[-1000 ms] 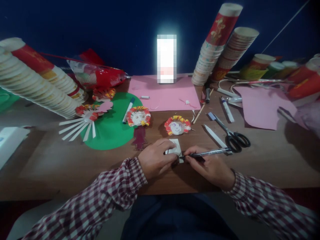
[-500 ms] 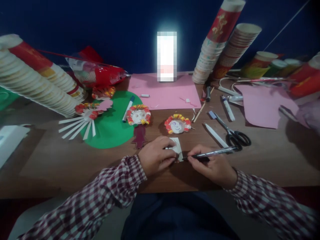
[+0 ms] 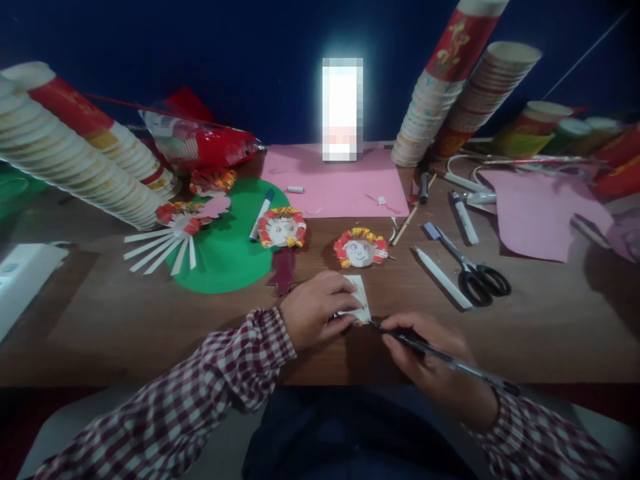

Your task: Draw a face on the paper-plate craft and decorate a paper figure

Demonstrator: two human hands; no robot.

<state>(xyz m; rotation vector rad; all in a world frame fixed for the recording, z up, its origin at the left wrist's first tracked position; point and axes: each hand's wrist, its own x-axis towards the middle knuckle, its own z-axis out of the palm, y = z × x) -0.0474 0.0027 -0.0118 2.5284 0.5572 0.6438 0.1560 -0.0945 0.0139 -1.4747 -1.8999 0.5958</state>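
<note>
One palm down: left hand, fingers loosely apart on paper; right hand pinching pen, tip near paper's corner.

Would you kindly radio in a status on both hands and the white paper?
Left hand over the white paper. Right hand gripping pen, tip by the paper's near right corner. Scissors beyond right hand.

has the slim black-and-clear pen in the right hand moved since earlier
Yes: the pen swung its back end lower in view, away from the black-handled metal scissors.
</note>
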